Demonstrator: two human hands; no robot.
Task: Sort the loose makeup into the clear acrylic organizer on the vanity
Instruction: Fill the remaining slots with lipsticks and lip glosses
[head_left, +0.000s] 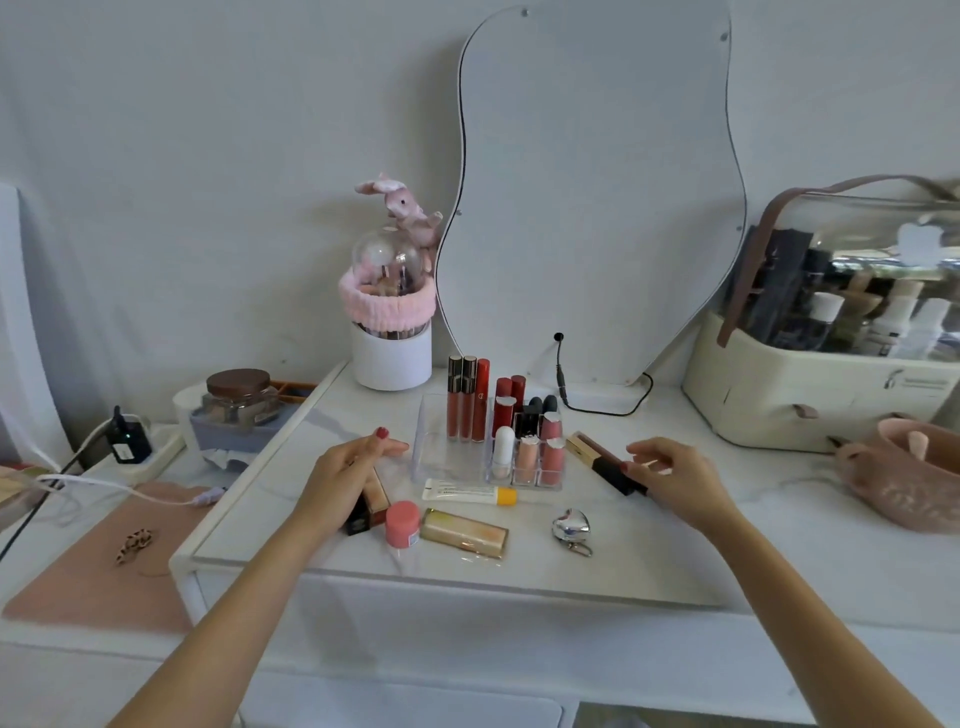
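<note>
Clear acrylic organizer (452, 457) stands mid-worktop (675, 545), toward the back edge, below the mirror (597, 197); lip glosses and lipsticks upright in its compartments. Left hand (337, 478) just left of it, fingers curled round a dark-capped tube (371, 506) lying on the worktop. Right hand (670, 480) just right of it, fingers pinching a gold-and-black tube (602, 462), tilted. Along the front edge, loose: white tube with yellow cap (467, 491), pink-lidded jar (402, 524), gold boxed item (464, 532), silver heart charm (571, 525).
</note>
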